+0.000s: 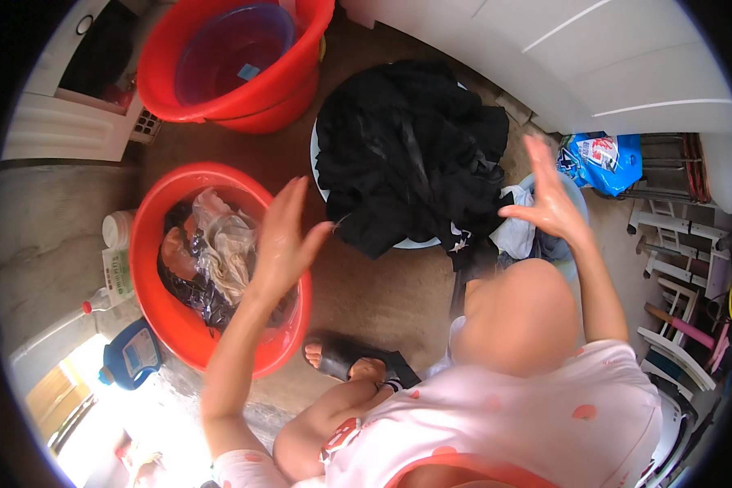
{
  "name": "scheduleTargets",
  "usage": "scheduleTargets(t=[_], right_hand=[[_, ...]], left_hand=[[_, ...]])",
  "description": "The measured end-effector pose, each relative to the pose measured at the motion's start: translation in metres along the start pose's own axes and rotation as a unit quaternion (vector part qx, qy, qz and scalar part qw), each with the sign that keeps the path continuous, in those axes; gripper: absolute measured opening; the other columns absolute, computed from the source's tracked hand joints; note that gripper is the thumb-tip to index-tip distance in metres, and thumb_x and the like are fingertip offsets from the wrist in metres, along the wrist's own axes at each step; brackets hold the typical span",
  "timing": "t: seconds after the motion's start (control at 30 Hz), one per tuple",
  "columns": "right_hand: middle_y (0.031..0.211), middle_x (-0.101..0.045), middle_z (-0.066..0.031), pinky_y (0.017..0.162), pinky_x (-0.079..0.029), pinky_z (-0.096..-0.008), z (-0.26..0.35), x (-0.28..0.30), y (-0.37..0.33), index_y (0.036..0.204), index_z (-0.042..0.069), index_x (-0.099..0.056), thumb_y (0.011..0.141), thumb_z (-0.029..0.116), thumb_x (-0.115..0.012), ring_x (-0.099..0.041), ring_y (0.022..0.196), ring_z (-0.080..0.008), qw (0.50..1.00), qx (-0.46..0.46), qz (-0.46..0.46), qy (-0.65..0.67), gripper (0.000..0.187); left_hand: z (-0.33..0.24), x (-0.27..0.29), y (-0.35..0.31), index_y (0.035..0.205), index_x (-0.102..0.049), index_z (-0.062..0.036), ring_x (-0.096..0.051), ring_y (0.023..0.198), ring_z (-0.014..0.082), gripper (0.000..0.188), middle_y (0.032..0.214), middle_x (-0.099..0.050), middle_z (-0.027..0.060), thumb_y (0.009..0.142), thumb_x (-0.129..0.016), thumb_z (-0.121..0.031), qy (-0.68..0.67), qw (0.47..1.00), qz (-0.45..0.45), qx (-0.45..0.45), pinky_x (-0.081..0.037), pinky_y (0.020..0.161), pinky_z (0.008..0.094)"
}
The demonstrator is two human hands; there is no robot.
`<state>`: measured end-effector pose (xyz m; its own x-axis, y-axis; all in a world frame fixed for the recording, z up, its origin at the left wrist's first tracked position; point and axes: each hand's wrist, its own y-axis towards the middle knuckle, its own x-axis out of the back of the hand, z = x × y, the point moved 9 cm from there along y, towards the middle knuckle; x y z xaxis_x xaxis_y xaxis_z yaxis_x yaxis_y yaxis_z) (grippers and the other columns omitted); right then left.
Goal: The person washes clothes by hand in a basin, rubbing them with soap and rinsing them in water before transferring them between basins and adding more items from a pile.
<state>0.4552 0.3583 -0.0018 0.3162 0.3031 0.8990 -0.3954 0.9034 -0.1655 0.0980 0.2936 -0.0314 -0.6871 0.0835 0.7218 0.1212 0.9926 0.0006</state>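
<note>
Both hands are raised, holding nothing. My left hand [285, 240] is open, its fingers pointing away from me and the thumb spread to the right, over the right rim of a red basin [144, 252]. In that basin lie plastic-wrapped or wet beige and dark pieces [224, 244]. My right hand [551, 199] is open too, thumb apart, above a small pale-blue basin [576, 199] with white cloth [514, 224] in it. Between the hands, farther off, a heap of black clothes [407, 154] fills a light-blue basin [315, 159] and hangs over its rim.
Stacked red tubs [260, 118] with a blue basin [281, 32] inside stand at the far left. A blue detergent bottle [132, 355] and a white tub [118, 230] are at the left. A blue bag [606, 163] and a folding metal ladder [675, 232] are at the right.
</note>
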Motion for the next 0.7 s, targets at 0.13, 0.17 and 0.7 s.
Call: scheduleTargets(t=[0.13,0.17,0.7], right_hand=[[0.149,-0.002,-0.0291,0.11,-0.02,-0.0485,0.019,-0.065,0.057,0.146,0.006,-0.002,0.065,0.017,-0.073,-0.009,0.136,-0.0483,0.989,0.149,0.012,0.02,0.108],[0.149,0.001,-0.0288,0.11,-0.021,-0.0484,0.001,-0.087,0.07,0.146,0.006,0.001,0.065,0.01,-0.068,-0.008,0.135,-0.0499,0.984,0.177,0.005,0.019,0.106],[0.125,-0.052,-0.0132,0.099,-0.037,-0.0323,-0.047,-0.024,0.018,0.13,-0.003,-0.042,0.086,0.015,-0.059,-0.05,0.114,-0.0218,0.818,-0.073,-0.154,0.55,0.05]], left_hand=[[-0.014,-0.055,0.056,0.146,-0.009,-0.0078,-0.038,0.125,0.0429,0.106,0.146,-0.013,0.0288,0.069,-0.079,-0.03,0.013,0.999,0.037,-0.036,-0.038,0.101,0.0428],[-0.015,-0.068,0.073,0.146,-0.007,-0.0089,-0.032,0.129,0.0429,0.111,0.147,-0.01,0.0296,0.066,-0.081,-0.031,-0.018,0.998,0.065,-0.005,-0.035,0.103,0.0426],[-0.1,-0.077,0.096,0.122,-0.049,-0.0053,-0.051,0.104,0.0172,0.067,0.111,-0.053,0.0043,0.059,-0.064,0.009,-0.307,0.948,-0.082,-0.002,-0.04,0.095,0.028]])
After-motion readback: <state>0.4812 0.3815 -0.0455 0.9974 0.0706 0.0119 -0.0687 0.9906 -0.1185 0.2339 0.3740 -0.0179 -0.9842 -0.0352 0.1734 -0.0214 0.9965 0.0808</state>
